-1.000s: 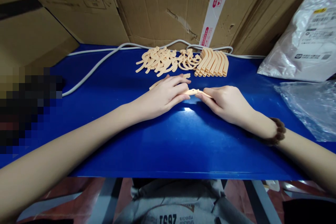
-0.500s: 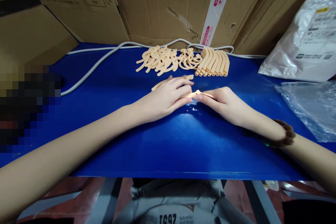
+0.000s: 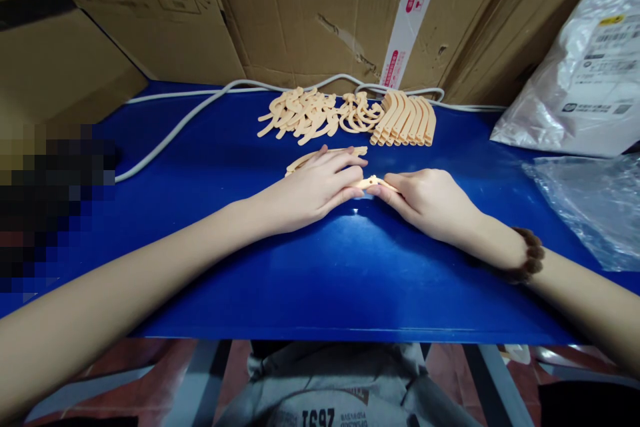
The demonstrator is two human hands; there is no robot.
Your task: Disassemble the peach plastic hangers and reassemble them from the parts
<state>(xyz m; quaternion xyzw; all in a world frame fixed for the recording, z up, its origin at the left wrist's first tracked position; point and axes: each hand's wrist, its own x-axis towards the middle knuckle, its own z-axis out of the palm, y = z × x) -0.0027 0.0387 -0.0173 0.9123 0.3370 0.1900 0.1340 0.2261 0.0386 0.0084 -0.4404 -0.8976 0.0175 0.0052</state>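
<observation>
My left hand (image 3: 313, 190) and my right hand (image 3: 425, 200) meet at the middle of a blue table (image 3: 300, 273). Together they pinch a small peach plastic piece (image 3: 371, 182) between their fingertips, just above the surface. Another curved peach strip (image 3: 325, 153) lies flat behind my left hand's fingers. Further back sit a loose heap of peach pieces (image 3: 300, 115), a few ring-shaped ones (image 3: 359, 117) and a neat stacked row of curved pieces (image 3: 407, 121).
A white cable (image 3: 180, 127) runs along the table's back and curves left. Cardboard boxes (image 3: 320, 7) wall off the back. A white plastic bag (image 3: 580, 73) and clear plastic wrap (image 3: 585, 207) lie at the right. A pixelated patch covers the left edge.
Both hands stayed together on the small piece with only slight shifts. My right hand drew a little nearer to the left, its wrist wavering sideways.
</observation>
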